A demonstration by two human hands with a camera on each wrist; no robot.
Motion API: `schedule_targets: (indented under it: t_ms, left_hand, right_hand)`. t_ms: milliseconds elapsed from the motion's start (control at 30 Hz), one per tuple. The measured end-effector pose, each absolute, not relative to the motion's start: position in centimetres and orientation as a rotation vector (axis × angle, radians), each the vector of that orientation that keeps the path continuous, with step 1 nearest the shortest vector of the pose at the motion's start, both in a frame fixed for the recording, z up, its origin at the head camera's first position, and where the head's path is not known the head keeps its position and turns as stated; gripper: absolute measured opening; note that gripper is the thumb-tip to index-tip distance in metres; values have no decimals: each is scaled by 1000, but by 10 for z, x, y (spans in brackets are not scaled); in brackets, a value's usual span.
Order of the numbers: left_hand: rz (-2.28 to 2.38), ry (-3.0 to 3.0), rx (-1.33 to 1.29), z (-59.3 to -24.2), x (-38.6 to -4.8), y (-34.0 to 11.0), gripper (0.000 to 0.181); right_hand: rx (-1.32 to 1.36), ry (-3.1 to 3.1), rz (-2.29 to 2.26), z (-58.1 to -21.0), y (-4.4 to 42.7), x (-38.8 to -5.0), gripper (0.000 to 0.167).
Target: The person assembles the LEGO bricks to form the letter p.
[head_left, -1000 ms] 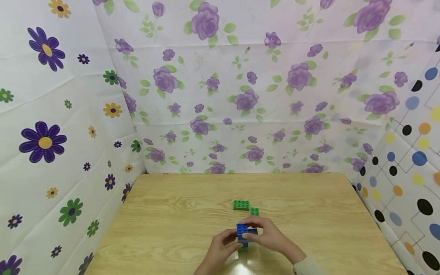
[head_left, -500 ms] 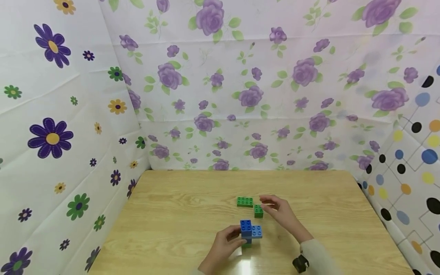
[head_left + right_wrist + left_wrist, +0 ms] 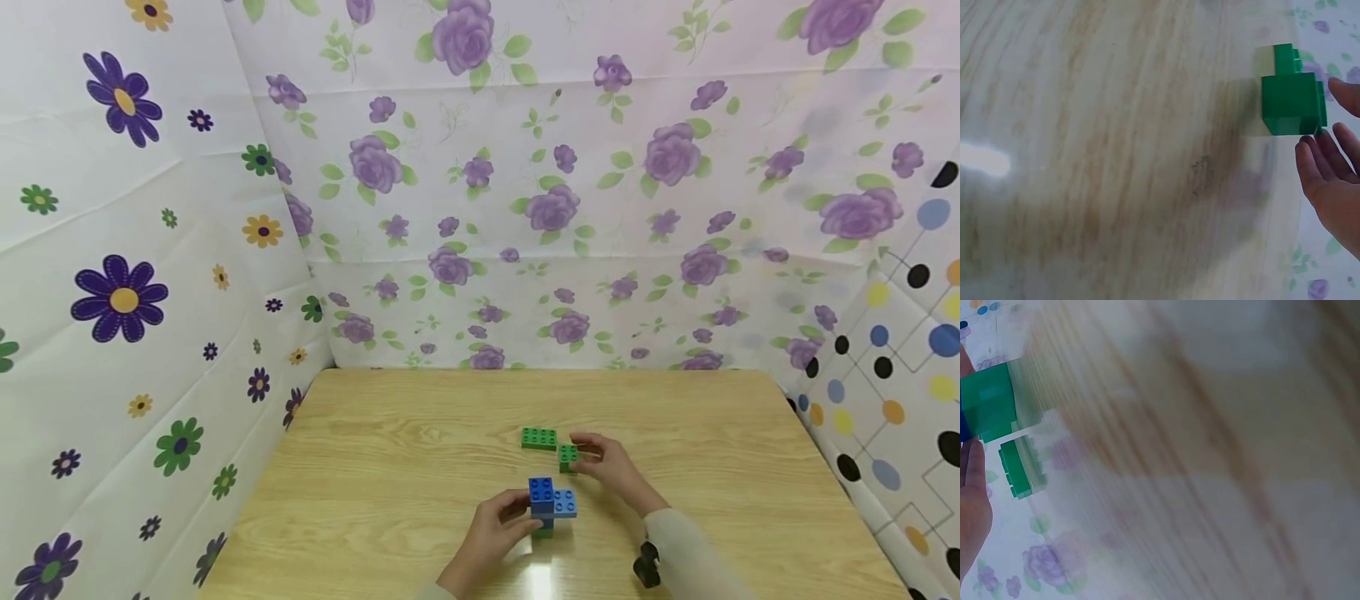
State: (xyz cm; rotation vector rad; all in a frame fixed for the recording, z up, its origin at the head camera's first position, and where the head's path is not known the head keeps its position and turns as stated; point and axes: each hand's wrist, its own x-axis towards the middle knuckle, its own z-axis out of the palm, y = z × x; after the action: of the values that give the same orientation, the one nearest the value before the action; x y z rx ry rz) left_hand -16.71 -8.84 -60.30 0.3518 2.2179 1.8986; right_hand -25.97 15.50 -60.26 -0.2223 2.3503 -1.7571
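In the head view my left hand (image 3: 491, 531) holds a stack of toy building blocks: a dark blue block (image 3: 541, 492) on top, a light blue block (image 3: 566, 502) jutting right, and a green block (image 3: 543, 532) at the bottom. The left wrist view shows that green base (image 3: 988, 400) close up beside the fingers. My right hand (image 3: 611, 467) is at a small square green block (image 3: 567, 454) on the table. In the right wrist view its thumb and fingers are spread around this block (image 3: 1291, 103), apart from one another; contact is unclear.
A longer green block (image 3: 538, 438) lies just behind and left of the small one. The wooden table (image 3: 405, 467) is bordered by patterned cloth at the back (image 3: 480, 208) and both sides. A black device (image 3: 647, 565) is at the right sleeve.
My right hand has left the blue blocks and reached forward and right to the small green block. My left hand still holds the stack. The head view has shifted slightly.
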Motion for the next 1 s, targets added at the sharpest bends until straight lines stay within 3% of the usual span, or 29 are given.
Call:
schedule_targets:
  t_ms: [500, 1000]
  left_hand:
    - [1912, 2205, 371, -605, -168, -89, 38]
    - [1910, 2199, 367, -609, -169, -89, 38]
  right_hand:
    - [-112, 2520, -1612, -613, 149, -260, 39]
    - [-301, 2487, -1692, -590, 160, -256, 45]
